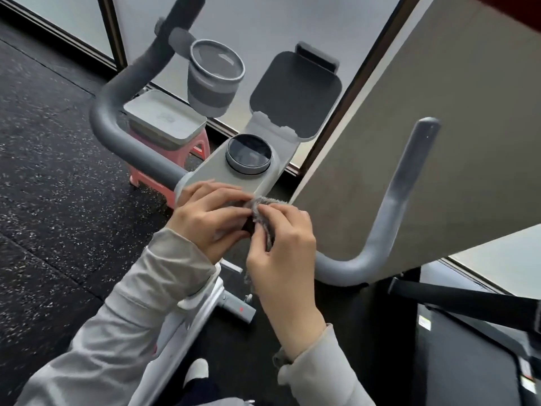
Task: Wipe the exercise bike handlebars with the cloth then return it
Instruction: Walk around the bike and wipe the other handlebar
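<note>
The exercise bike's grey handlebars curve out to both sides: the left bar (117, 112) rises toward the top of the view, the right bar (392, 206) bends up past a tilted panel. Between them sits the grey console (234, 177) with a round dial (248, 153). Just below the console, both hands meet on a fluffy grey cloth (265, 221). My left hand (209, 218) pinches one side of it, and my right hand (285, 253) grips the other side from below. Most of the cloth is hidden between the fingers.
A grey cup holder (215, 74) and a dark tablet rest (295, 92) stand above the console. A grey tray (164, 123) lies on a red stool (172, 174) on the speckled black floor. A large beige panel (439, 127) leans at the right; dark equipment (468, 332) sits lower right.
</note>
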